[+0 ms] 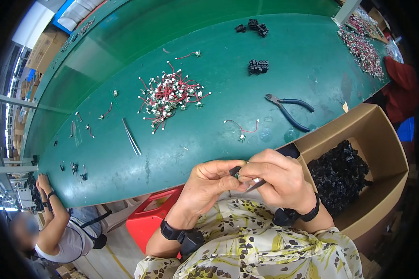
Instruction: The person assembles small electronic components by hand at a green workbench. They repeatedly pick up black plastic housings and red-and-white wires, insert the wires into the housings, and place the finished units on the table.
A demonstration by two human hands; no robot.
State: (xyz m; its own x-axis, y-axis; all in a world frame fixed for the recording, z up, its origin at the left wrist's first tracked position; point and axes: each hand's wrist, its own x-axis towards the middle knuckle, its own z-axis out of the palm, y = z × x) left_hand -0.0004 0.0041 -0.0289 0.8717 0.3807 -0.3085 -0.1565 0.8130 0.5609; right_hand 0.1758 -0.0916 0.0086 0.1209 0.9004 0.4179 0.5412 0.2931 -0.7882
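Near the table's front edge, my hands meet close together. My left hand is closed, pinching a small black plastic part between thumb and fingers. My right hand is closed right beside it, its fingertips at the black part. A slim, dark, pointed metal tool sticks out from under the right fingers; its kind is not plain. A tiny white connector shows at those fingers too. Beyond the hands lies a single red-wired piece with white connectors.
A pile of red-wired connectors covers mid-table, with metal tweezers to its left. Cutting pliers and black part clusters lie beyond. A cardboard box of black parts stands at right. At far left, another person works.
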